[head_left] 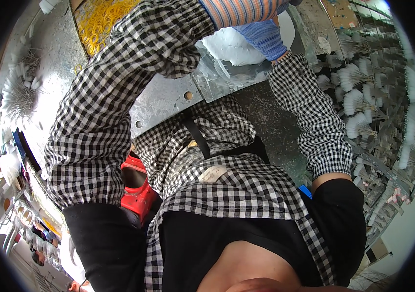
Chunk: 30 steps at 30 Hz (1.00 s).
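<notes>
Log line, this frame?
striped-knit-covered left hand: grip unclear | blue-knit-covered right hand: grip unclear | white paste-like mound: near right hand

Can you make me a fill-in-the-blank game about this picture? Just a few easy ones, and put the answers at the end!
1. The smooth mound near the plain blue knit cover is ____ in color.
2. The heap of small rings at the picture's upper left is ____ in color.
3. The striped knit cover is worn on the person's ____ arm.
4. The plastic thing beside the checked apron is ____ in color.

Missing words: white; yellow; left; red.
</notes>
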Each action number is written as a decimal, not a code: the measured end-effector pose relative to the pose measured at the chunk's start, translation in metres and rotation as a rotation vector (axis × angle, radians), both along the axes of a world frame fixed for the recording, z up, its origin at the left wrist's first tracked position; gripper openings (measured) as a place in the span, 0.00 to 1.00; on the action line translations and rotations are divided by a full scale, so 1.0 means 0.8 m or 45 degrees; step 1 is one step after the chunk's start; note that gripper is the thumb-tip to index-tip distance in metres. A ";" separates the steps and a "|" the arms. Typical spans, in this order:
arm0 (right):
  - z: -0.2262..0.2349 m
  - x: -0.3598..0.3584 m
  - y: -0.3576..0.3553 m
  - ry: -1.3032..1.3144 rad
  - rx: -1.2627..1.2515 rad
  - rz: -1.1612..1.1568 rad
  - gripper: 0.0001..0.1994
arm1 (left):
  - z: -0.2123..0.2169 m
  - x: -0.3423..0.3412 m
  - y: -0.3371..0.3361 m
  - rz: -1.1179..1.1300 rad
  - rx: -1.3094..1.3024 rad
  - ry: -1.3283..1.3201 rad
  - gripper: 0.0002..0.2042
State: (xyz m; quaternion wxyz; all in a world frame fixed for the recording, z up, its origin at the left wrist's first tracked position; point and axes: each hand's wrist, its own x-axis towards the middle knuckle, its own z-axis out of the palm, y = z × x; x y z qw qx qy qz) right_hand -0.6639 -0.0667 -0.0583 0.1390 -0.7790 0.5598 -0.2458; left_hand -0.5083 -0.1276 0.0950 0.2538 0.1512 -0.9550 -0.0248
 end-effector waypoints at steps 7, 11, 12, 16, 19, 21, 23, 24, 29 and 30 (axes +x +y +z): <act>-0.110 -0.093 -0.025 0.556 -0.320 0.000 0.29 | -0.012 -0.025 -0.002 -0.136 0.179 0.120 0.22; -0.075 -0.046 -0.002 0.374 -0.264 0.094 0.29 | -0.032 0.001 -0.004 -0.097 0.290 0.144 0.24; -0.019 -0.004 -0.003 0.454 0.101 0.047 0.30 | -0.028 0.008 -0.004 -0.084 0.305 0.154 0.24; -0.032 0.000 -0.020 1.190 -0.974 0.099 0.19 | 0.032 0.004 0.020 0.031 0.113 -0.126 0.18; -0.013 -0.022 -0.032 0.736 -1.114 0.138 0.30 | 0.019 0.007 0.022 -0.235 -0.001 0.637 0.18; -0.046 -0.022 -0.060 0.604 -0.983 0.156 0.30 | 0.030 0.018 0.037 -0.211 -0.108 0.762 0.19; -0.081 0.000 -0.080 0.459 -0.855 0.223 0.30 | -0.011 0.031 0.048 0.136 0.059 1.297 0.38; -0.093 0.005 -0.069 0.408 -0.790 0.253 0.30 | -0.036 0.032 0.051 0.103 0.225 1.296 0.53; -0.144 -0.015 0.008 0.225 -0.384 0.279 0.31 | -0.002 0.071 0.089 0.408 0.909 0.474 0.35; -0.090 0.035 0.024 0.196 -0.394 0.335 0.31 | -0.018 0.102 0.091 0.529 0.679 0.494 0.29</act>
